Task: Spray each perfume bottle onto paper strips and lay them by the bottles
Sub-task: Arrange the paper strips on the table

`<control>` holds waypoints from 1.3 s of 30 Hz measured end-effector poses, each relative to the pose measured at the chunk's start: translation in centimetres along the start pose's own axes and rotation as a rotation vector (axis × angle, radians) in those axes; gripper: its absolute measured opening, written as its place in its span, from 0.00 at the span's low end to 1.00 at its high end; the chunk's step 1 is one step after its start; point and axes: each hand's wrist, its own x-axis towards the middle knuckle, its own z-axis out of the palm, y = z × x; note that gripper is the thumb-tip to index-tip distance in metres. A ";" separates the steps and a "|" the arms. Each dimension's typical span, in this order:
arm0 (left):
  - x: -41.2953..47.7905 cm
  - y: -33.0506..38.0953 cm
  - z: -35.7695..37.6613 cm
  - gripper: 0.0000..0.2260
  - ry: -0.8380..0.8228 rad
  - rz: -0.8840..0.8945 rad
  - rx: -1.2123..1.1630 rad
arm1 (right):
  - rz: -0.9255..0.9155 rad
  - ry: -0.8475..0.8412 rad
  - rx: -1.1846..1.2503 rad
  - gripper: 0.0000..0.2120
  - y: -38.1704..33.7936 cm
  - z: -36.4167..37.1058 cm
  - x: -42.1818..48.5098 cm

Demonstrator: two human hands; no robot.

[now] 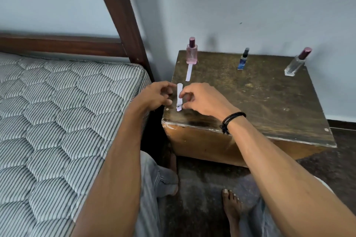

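Pale matte wall behind; worn wooden box against it, top dark, scratched and blotchy, near edge chipped. Along box's far edge, 3 upright bottles: far-left corner, square pink glass bottle w/ round plum cap; far middle, slim blue spray bottle w/ black nozzle; far-right corner, clear rectangular bottle w/ plum cap. On box top just in front of pink one, flat white paper strip, far end at its base. Over box's near-left part, thin bundle of strips betw. both hands: right hand w/ thumb + forefinger pinched on right edge; left hand w/ fingers curled at left edge, thumb at lower end. Black cord band on right wrist. Left of box, quilted striped mattress, dark wood bedpost.
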 end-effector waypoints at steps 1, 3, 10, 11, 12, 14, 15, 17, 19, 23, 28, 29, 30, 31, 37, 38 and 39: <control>-0.1 0.2 -0.4 0.27 -0.033 0.018 0.044 | -0.008 -0.011 -0.018 0.15 -0.1 0.1 0.2; -0.2 0.5 -0.7 0.31 -0.062 0.050 0.139 | -0.014 -0.028 -0.050 0.15 0.0 0.3 0.4; 0.9 1.0 -0.8 0.33 -0.078 0.050 0.245 | -0.020 0.012 -0.035 0.07 0.9 1.0 0.9; 1.1 1.0 -0.7 0.33 -0.072 0.043 0.252 | -0.028 0.024 -0.043 0.06 1.0 1.2 0.9; 1.3 1.1 -0.6 0.33 -0.067 0.033 0.262 | -0.038 0.034 -0.053 0.06 1.1 1.3 1.0; 1.4 1.2 -0.4 0.31 -0.053 0.015 0.282 | -0.052 0.048 -0.057 0.06 1.3 1.4 1.0; 1.4 1.2 -0.3 0.31 -0.043 0.008 0.287 | -0.058 0.050 -0.058 0.06 1.3 1.5 1.0; 1.3 1.0 -0.3 0.29 -0.034 -0.008 0.289 | -0.070 0.050 -0.063 0.06 1.4 1.6 1.1; 1.3 0.9 -0.2 0.27 -0.024 -0.017 0.291 | -0.078 0.043 -0.070 0.07 1.4 1.7 1.1; 1.5 1.2 0.1 0.18 -0.007 -0.027 0.293 | -0.103 0.028 -0.135 0.10 1.2 2.1 1.1; 1.5 1.1 0.3 0.17 -0.023 -0.035 0.309 | -0.103 0.013 -0.136 0.14 1.3 2.3 1.1; 1.4 1.1 0.3 0.17 -0.029 -0.040 0.307 | -0.104 0.018 -0.136 0.14 1.3 2.3 1.1; 1.4 1.1 0.3 0.17 -0.032 -0.047 0.307 | -0.109 0.028 -0.137 0.13 1.3 2.4 1.1; 1.3 1.2 0.4 0.18 -0.033 -0.052 0.311 | -0.113 0.037 -0.137 0.13 1.3 2.4 1.1; 1.4 1.3 0.5 0.19 -0.042 -0.068 0.338 | -0.120 0.048 -0.109 0.09 1.7 2.5 1.2; 1.4 1.3 0.5 0.19 -0.043 -0.070 0.339 | -0.120 0.051 -0.098 0.09 1.8 2.5 1.2; 1.4 1.3 0.5 0.19 -0.044 -0.071 0.338 | -0.118 0.056 -0.087 0.09 1.8 2.5 1.2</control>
